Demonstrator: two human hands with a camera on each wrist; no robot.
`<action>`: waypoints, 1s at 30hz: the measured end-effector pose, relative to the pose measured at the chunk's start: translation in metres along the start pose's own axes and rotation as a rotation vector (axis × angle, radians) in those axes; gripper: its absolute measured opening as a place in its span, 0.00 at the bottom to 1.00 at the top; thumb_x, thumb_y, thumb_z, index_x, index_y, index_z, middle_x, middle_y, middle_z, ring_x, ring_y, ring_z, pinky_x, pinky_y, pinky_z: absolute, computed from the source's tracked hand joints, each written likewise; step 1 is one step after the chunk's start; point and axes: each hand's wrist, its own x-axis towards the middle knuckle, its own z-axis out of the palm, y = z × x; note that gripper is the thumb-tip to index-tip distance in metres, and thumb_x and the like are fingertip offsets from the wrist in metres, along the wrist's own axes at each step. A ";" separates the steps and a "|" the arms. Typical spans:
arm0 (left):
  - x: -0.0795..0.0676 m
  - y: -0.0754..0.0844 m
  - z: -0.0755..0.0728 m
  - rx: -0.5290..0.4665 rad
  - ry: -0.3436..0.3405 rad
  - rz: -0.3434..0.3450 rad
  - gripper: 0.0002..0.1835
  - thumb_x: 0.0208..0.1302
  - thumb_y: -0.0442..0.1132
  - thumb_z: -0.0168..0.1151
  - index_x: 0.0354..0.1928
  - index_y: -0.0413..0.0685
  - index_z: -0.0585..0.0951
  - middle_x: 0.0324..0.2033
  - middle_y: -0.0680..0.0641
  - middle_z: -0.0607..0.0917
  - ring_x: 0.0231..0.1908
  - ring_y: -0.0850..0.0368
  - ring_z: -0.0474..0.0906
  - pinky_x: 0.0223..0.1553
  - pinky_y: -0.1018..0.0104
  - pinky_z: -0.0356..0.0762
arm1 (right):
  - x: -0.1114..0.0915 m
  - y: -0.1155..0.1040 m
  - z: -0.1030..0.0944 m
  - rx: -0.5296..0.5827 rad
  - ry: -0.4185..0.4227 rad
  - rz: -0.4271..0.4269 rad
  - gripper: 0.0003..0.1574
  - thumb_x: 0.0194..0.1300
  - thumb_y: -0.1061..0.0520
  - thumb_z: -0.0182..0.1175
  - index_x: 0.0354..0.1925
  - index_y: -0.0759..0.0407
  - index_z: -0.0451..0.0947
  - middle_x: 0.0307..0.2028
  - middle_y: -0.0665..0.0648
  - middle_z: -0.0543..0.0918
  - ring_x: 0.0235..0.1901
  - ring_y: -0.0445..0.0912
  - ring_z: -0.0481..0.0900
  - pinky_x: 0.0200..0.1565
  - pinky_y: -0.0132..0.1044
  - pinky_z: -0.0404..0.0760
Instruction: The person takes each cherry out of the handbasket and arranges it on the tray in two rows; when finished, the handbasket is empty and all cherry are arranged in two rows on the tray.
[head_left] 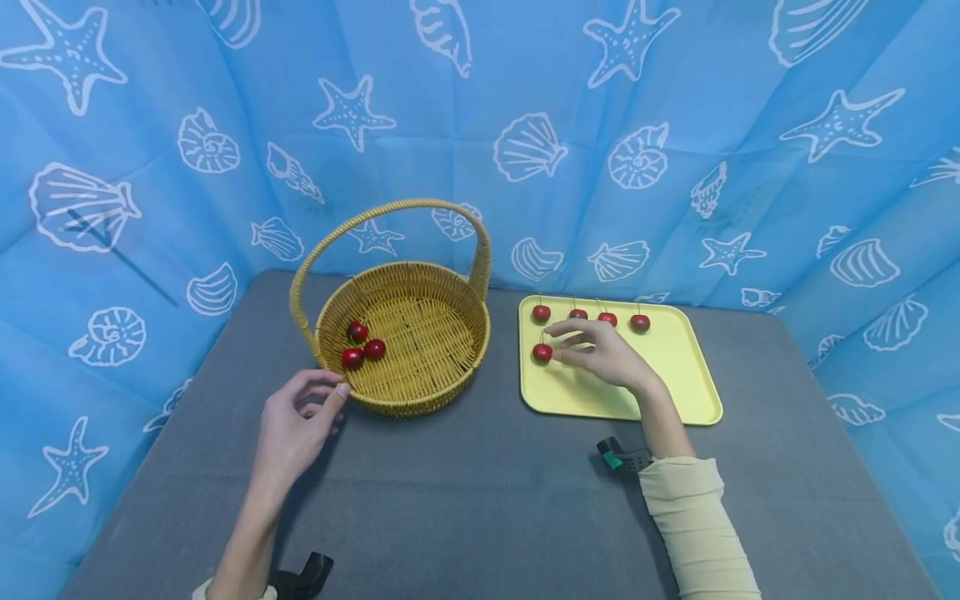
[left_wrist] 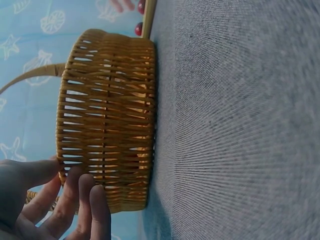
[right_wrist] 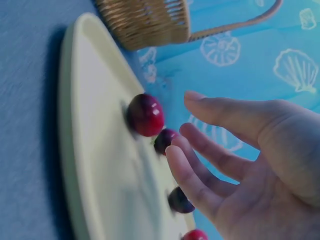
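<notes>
My left hand [head_left: 296,425] pinches the near-left rim of a woven basket [head_left: 412,405] with an arched handle. In the left wrist view the thumb and fingers [left_wrist: 70,185] lie on either side of that rim. Three dark red cherries [head_left: 374,348] sit inside the basket on its left. Over a yellow tray [head_left: 671,379], my right hand [head_left: 607,357] hovers with its fingers slightly bent and spread. Its fingertips are beside a single cherry [head_left: 542,353]; the right wrist view shows a gap between the hand and that cherry [right_wrist: 145,115]. Several more cherries [head_left: 640,322] line the tray's far side.
Basket and tray stand apart on a grey cloth-covered table [head_left: 465,500]. The basket's handle [head_left: 405,204] rises high above its rim. A blue curtain [head_left: 450,125] with white shells and starfish hangs behind and at the sides. Black wrist devices [head_left: 300,575] are on both arms.
</notes>
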 end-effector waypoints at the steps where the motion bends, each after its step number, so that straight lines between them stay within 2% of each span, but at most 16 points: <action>1: 0.000 0.000 0.000 0.000 0.000 0.000 0.16 0.79 0.48 0.67 0.60 0.49 0.83 0.49 0.37 0.92 0.34 0.56 0.90 0.34 0.65 0.91 | 0.000 -0.003 -0.001 0.010 0.003 -0.004 0.25 0.74 0.62 0.69 0.66 0.66 0.81 0.63 0.70 0.85 0.60 0.67 0.87 0.54 0.34 0.91; 3: 0.000 0.000 0.000 0.001 0.001 0.001 0.16 0.79 0.48 0.67 0.60 0.49 0.83 0.49 0.37 0.92 0.34 0.56 0.90 0.34 0.65 0.91 | 0.001 -0.009 -0.001 0.028 0.005 -0.010 0.25 0.74 0.62 0.70 0.66 0.66 0.81 0.64 0.70 0.85 0.60 0.66 0.87 0.53 0.29 0.89; 6: 0.000 0.000 0.000 0.004 0.001 -0.003 0.16 0.79 0.48 0.67 0.61 0.49 0.83 0.49 0.38 0.92 0.35 0.55 0.90 0.34 0.66 0.91 | 0.003 -0.020 -0.001 0.050 -0.003 -0.032 0.26 0.74 0.63 0.70 0.66 0.66 0.80 0.65 0.71 0.84 0.61 0.65 0.87 0.54 0.29 0.88; 12: 0.000 0.000 -0.001 0.004 -0.006 -0.009 0.17 0.79 0.48 0.67 0.61 0.48 0.82 0.49 0.38 0.91 0.35 0.55 0.90 0.34 0.65 0.91 | 0.010 -0.049 0.002 0.084 -0.030 -0.076 0.25 0.73 0.63 0.70 0.66 0.62 0.82 0.66 0.68 0.84 0.63 0.66 0.86 0.59 0.38 0.89; 18: 0.001 0.000 -0.001 -0.006 -0.006 -0.003 0.16 0.79 0.48 0.67 0.60 0.49 0.83 0.49 0.38 0.91 0.35 0.54 0.90 0.35 0.65 0.91 | 0.023 -0.076 0.008 0.054 -0.078 -0.108 0.22 0.73 0.60 0.71 0.63 0.58 0.84 0.63 0.60 0.87 0.61 0.57 0.87 0.58 0.47 0.90; 23: 0.001 0.000 -0.002 -0.013 -0.017 -0.005 0.17 0.79 0.48 0.67 0.61 0.49 0.83 0.50 0.38 0.91 0.35 0.55 0.90 0.35 0.65 0.91 | 0.038 -0.093 0.017 0.041 -0.139 -0.164 0.22 0.73 0.61 0.71 0.63 0.59 0.84 0.61 0.61 0.88 0.61 0.59 0.87 0.61 0.54 0.88; 28: 0.000 0.001 -0.002 -0.011 -0.019 -0.007 0.17 0.79 0.49 0.67 0.61 0.49 0.82 0.50 0.38 0.91 0.35 0.56 0.90 0.35 0.65 0.91 | 0.056 -0.108 0.028 0.046 -0.204 -0.226 0.21 0.74 0.61 0.70 0.62 0.58 0.84 0.60 0.59 0.88 0.59 0.55 0.88 0.64 0.49 0.88; 30: 0.000 0.001 -0.003 -0.011 -0.020 -0.010 0.17 0.79 0.49 0.67 0.61 0.49 0.82 0.50 0.38 0.91 0.35 0.56 0.90 0.35 0.65 0.91 | 0.065 -0.114 0.034 0.060 -0.237 -0.249 0.21 0.74 0.62 0.70 0.62 0.60 0.84 0.61 0.60 0.88 0.59 0.58 0.88 0.65 0.48 0.88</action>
